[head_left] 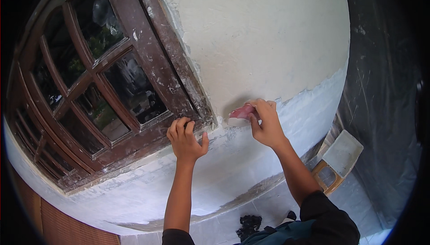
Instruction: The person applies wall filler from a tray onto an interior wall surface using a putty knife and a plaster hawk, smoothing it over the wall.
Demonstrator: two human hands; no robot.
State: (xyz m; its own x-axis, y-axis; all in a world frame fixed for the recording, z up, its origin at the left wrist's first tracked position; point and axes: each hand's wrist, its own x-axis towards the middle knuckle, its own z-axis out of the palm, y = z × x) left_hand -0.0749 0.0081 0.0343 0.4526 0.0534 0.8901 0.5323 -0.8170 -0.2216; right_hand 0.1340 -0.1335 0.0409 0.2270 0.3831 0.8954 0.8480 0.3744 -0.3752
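My right hand (pixel 267 124) pinches a pink, whitish-edged putty scraper (pixel 241 112) against the plastered wall (pixel 264 47), just right of the window frame's lower corner. Fingers and thumb hide part of the scraper. My left hand (pixel 186 141) is spread, its fingertips resting on the bottom rail of the brown wooden window frame (pixel 134 144) near that corner. It holds nothing. White putty smears mark the frame and its glass panes. Along the frame's side the plaster edge is rough, and the lower wall (pixel 210 173) is whiter than the upper part.
To the right stands a small stool (pixel 342 153) with a pale, smeared top and yellowish-brown legs. Dark plastic sheeting (pixel 380 97) hangs behind it. A crumpled black thing (pixel 249 226) lies low on the floor. Brown, ribbed panels (pixel 67 222) show at the lower left.
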